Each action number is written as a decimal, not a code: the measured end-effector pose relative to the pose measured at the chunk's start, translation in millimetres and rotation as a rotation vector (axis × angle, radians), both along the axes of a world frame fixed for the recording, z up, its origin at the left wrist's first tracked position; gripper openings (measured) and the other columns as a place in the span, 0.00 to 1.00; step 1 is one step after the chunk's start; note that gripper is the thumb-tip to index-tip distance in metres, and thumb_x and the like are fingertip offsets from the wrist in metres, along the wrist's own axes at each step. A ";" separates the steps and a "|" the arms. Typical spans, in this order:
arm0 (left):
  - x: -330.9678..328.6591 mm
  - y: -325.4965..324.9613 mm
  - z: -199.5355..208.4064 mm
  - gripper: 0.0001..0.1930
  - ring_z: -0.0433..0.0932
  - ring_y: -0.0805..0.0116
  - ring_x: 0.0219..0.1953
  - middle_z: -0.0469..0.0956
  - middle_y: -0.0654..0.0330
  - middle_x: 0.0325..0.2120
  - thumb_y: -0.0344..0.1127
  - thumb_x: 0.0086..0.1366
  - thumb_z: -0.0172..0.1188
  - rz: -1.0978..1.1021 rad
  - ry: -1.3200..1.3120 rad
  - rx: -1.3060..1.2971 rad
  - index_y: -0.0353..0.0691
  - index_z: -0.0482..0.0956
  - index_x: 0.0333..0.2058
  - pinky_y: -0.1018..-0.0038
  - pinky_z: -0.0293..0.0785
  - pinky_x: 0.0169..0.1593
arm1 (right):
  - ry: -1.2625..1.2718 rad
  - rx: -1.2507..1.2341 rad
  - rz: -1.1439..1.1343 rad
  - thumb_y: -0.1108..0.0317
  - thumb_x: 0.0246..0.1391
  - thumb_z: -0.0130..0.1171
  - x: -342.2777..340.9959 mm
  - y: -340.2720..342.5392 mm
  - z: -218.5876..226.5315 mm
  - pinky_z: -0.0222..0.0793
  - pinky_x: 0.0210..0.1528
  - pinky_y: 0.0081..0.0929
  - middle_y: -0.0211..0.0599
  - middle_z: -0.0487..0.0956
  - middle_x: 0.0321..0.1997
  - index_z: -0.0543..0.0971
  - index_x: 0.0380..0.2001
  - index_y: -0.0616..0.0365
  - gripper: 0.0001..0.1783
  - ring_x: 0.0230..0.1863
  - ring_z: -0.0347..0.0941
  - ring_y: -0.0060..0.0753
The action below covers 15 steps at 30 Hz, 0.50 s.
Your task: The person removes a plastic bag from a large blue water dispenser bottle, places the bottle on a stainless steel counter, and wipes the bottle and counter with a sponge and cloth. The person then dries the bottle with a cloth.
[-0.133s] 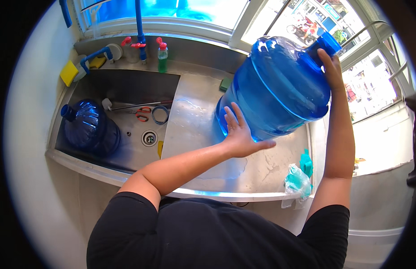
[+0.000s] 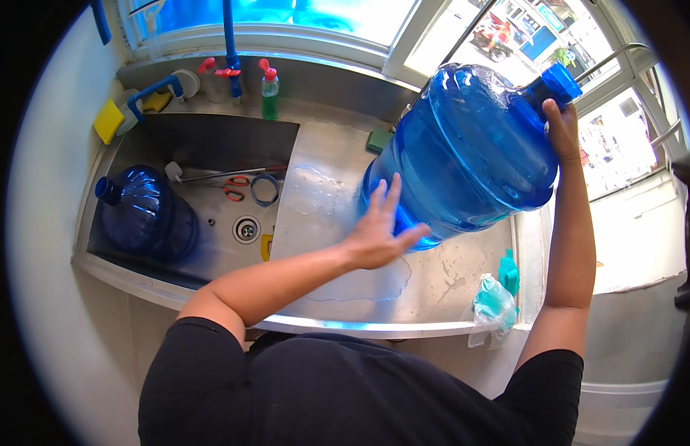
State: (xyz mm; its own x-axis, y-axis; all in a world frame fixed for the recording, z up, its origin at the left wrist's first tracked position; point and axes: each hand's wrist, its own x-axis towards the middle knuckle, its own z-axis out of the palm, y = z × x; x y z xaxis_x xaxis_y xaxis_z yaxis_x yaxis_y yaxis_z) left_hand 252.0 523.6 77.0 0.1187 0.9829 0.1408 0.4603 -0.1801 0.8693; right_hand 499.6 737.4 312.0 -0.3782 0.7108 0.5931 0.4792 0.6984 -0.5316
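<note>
A large clear-blue water jug (image 2: 464,145) leans to the right over the steel counter (image 2: 330,171), its neck up at the upper right. My right hand (image 2: 562,130) grips it at the neck, thumb showing and the other fingers hidden behind. Near the jug's lower end is my left hand (image 2: 378,234), fingers spread; whether the fingertips touch the jug I cannot tell. A second, darker blue jug (image 2: 144,212) stands tilted in the sink at the left.
In the sink (image 2: 203,137) lie orange-handled scissors (image 2: 233,192), a blue-grey ring (image 2: 265,190) and a white-headed rod (image 2: 218,175). Behind it stand a green soap bottle (image 2: 269,97) and a blue pipe (image 2: 230,44). A green sponge (image 2: 378,140) and a plastic bag (image 2: 495,303) rest on the counter.
The jug and my right hand have shifted slightly to the right. My left hand has moved left and a little down along the jug's lower end.
</note>
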 end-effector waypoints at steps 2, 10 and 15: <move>-30.7 32.7 -30.8 0.35 0.69 0.44 0.58 0.66 0.37 0.57 0.53 0.68 0.54 0.115 -0.433 0.069 0.38 0.58 0.65 0.60 0.66 0.59 | -0.011 0.077 0.015 0.30 0.47 0.64 4.6 3.2 0.0 0.69 0.50 0.28 0.35 0.81 0.43 0.77 0.49 0.63 0.44 0.44 0.74 0.26; -52.2 252.6 -91.2 0.37 0.43 0.52 0.73 0.49 0.51 0.70 0.42 0.61 0.59 -0.053 0.648 0.009 0.61 0.55 0.68 0.49 0.41 0.71 | -0.129 0.122 -0.073 0.37 0.48 0.66 -4.8 -13.2 2.8 0.71 0.49 0.27 0.35 0.82 0.43 0.77 0.51 0.61 0.40 0.43 0.75 0.26; -44.4 273.2 -102.5 0.37 0.49 0.52 0.71 0.53 0.51 0.68 0.52 0.61 0.57 -0.185 0.723 -0.117 0.67 0.56 0.68 0.47 0.30 0.72 | -0.310 0.217 -0.350 0.33 0.35 0.73 -17.9 -37.2 11.7 0.74 0.44 0.26 0.37 0.83 0.38 0.78 0.49 0.59 0.46 0.38 0.79 0.27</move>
State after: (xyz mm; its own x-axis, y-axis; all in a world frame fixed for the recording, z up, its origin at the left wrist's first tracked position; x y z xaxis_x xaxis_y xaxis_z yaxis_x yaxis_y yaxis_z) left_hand 207.6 796.8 -25.5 0.3068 0.9416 -0.1390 0.8942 -0.2351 0.3809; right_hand 481.7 700.2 323.7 -0.3210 0.6994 0.6386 0.8164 0.5461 -0.1877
